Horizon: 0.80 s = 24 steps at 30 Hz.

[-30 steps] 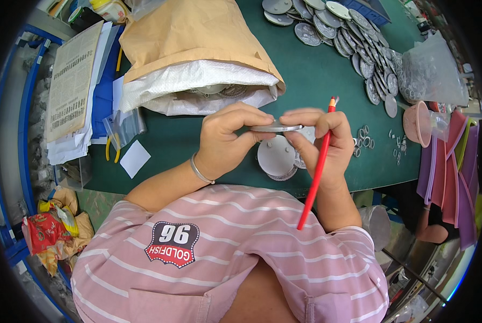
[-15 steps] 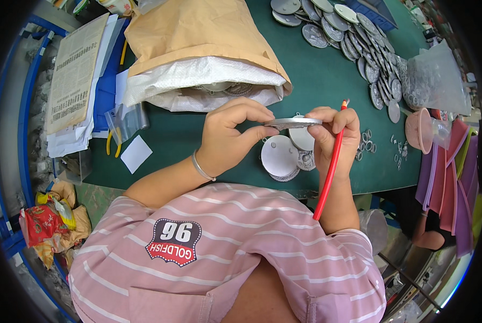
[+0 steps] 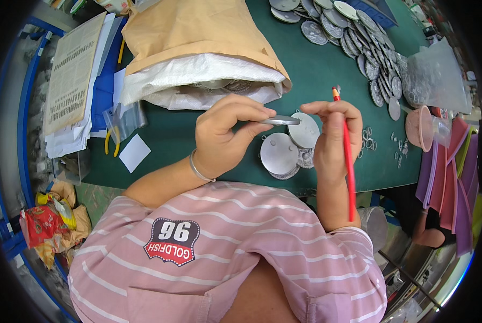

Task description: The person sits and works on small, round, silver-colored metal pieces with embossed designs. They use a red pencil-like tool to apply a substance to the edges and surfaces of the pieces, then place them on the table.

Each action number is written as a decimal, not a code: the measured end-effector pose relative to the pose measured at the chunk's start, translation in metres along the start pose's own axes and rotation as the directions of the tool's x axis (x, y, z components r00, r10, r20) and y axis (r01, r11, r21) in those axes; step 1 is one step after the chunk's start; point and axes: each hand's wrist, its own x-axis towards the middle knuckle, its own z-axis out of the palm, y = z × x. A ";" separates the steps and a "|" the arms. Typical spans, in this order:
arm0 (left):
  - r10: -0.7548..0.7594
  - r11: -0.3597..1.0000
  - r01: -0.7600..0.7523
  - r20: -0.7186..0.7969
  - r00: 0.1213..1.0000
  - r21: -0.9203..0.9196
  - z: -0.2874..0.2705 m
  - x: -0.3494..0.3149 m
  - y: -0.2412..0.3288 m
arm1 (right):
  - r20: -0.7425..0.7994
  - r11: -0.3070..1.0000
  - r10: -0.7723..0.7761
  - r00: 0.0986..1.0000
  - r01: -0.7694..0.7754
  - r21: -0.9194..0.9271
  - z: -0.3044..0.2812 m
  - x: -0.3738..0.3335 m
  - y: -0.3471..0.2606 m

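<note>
My left hand [image 3: 220, 125] pinches a round silver-grey metal medallion [image 3: 282, 121] between thumb and fingers, seen almost edge-on. My right hand [image 3: 333, 137], apart from the medallion, holds a slim red brush [image 3: 349, 172] upright between thumb and fingers; its small tip points away from me. Beneath, on the green table, a few more medallions lie overlapped, among them a smooth-backed medallion [image 3: 279, 153] and another medallion [image 3: 305, 131] with a small loop at its top.
A brown paper sack [image 3: 198, 32] with white lining lies open toward me, medallions inside. A large medallion pile [image 3: 354, 37] spreads at far right. Small metal rings [image 3: 367, 141] lie near my right hand, by a pink bowl [image 3: 418, 129]. Papers [image 3: 74, 75] and yellow-handled pliers [image 3: 111, 141] are left.
My right hand has let go of the medallion's edge and moved slightly right, the brush now standing more upright. The left hand still holds the medallion and has shifted a little left.
</note>
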 end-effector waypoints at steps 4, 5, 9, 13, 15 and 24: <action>-0.017 0.980 0.008 -0.042 0.999 -0.200 0.003 -0.001 0.000 | 0.101 0.996 -0.069 0.992 0.075 -0.055 0.002 -0.002 0.000; -0.019 0.964 0.004 -0.055 0.998 -0.267 0.004 -0.001 0.001 | 0.140 0.987 -0.118 0.983 0.131 -0.093 0.002 -0.001 0.001; 0.033 0.959 -0.042 -0.036 0.999 -0.279 0.004 0.001 -0.002 | 0.164 0.975 -0.206 0.965 0.216 -0.048 0.003 -0.002 0.008; 0.048 0.939 -0.055 -0.028 0.998 -0.339 0.004 0.001 -0.006 | 0.181 0.921 -0.339 0.923 0.365 -0.137 0.004 0.002 0.005; 0.057 0.964 -0.048 0.024 0.998 -0.261 0.002 0.003 -0.005 | 0.211 0.901 -0.369 0.905 0.404 -0.158 0.001 0.004 0.005; 0.085 0.994 -0.085 -0.006 0.996 0.067 0.003 0.006 -0.003 | 0.177 0.852 -0.319 0.931 0.363 -0.378 0.000 0.005 -0.013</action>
